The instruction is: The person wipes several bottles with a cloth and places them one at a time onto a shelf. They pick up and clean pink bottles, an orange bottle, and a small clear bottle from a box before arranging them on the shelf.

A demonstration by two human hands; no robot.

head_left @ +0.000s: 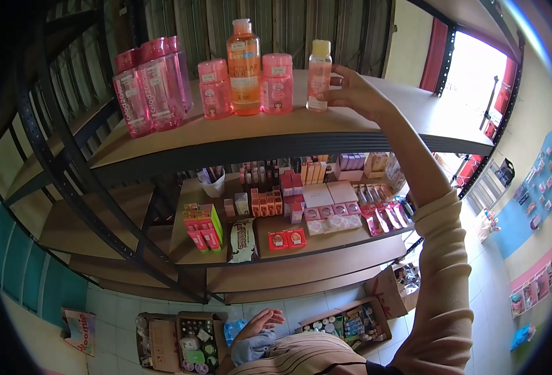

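Observation:
My right hand (354,94) reaches up to the top shelf board (238,140), its fingers closed on the side of a slim clear pink bottle (318,84) with a yellow cap. The bottle stands upright on the board. To its left are a pink-capped jar-like bottle (276,84), a tall orange micellar water bottle (245,72) and a second pink bottle (215,94). Several pink bottles (157,87) stand grouped at the left end. Low in front of my body, my left hand (263,322) is open with fingers extended, holding nothing.
A lower shelf (270,240) carries boxed cosmetics, green-and-pink boxes (203,228), red compacts (286,239) and a white cup (212,182). Cardboard boxes of bottles (195,340) and goods (351,322) sit on the tiled floor. A dark metal post (95,181) crosses the left side.

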